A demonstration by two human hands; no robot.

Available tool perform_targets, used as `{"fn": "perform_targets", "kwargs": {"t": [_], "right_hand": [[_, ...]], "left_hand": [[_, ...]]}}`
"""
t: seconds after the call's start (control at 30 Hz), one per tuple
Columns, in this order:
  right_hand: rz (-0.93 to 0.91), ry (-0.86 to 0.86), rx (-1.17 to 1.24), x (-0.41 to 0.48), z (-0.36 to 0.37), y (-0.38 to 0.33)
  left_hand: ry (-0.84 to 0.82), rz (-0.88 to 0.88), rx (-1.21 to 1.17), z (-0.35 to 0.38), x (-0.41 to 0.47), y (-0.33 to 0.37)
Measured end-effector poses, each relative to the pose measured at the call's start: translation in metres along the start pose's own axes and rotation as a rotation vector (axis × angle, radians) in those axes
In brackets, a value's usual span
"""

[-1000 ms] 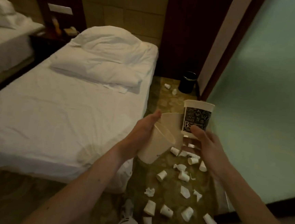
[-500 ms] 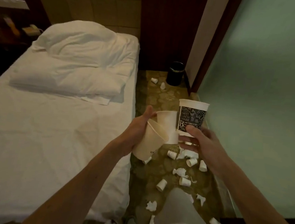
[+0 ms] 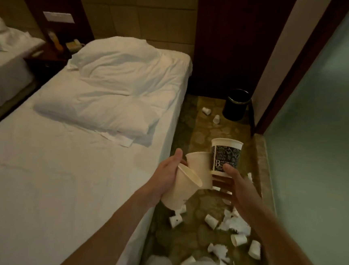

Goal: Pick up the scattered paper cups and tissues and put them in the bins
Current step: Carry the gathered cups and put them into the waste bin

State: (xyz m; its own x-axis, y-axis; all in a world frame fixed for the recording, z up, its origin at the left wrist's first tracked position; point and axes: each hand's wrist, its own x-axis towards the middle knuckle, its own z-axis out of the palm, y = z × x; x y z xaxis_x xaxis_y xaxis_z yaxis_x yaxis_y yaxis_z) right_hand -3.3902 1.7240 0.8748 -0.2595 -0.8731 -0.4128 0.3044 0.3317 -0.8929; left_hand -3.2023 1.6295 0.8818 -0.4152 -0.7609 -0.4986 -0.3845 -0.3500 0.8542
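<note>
I've got L hand [image 3: 165, 174] wrapped round a plain cup [image 3: 182, 189] and R hand [image 3: 240, 189] gripping the printed cup [image 3: 225, 155], both mid-frame. Bin [image 3: 236, 105] is upper right, well apart. Loose cups [image 3: 211, 221] & tissues [image 3: 238, 225] sit lower right, so I'd say it's barely started.

The bed [image 3: 71, 165] lies left of the floor [image 3: 203, 130] strip where paper cups [image 3: 211, 221] and tissues [image 3: 236, 225] lie scattered. The bin [image 3: 236, 105] stands at its far end. Left of the bed's head is perhaps a nightstand [image 3: 49, 60].

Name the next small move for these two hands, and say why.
Probably step forward to the round black bin: the left hand grips a plain cream paper cup, the right hand a black-printed paper cup, and the bin stands ahead.
</note>
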Motion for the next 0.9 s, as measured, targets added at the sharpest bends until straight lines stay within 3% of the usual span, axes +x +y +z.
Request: {"fn": "perform_targets", "kwargs": {"t": [0.37,0.7,0.9], "right_hand": [[-0.021,-0.11,0.027,0.138,-0.059,-0.099],[0.015,0.119,0.063,0.348,-0.074,-0.134],[0.154,0.192,0.151,0.488,-0.039,-0.175]], "left_hand": [[0.126,0.062,-0.051,0.017,0.129,0.109],[-0.07,0.105,-0.023,-0.006,0.37,0.174],[-0.133,-0.009,0.036,-0.065,0.512,0.228]]}}
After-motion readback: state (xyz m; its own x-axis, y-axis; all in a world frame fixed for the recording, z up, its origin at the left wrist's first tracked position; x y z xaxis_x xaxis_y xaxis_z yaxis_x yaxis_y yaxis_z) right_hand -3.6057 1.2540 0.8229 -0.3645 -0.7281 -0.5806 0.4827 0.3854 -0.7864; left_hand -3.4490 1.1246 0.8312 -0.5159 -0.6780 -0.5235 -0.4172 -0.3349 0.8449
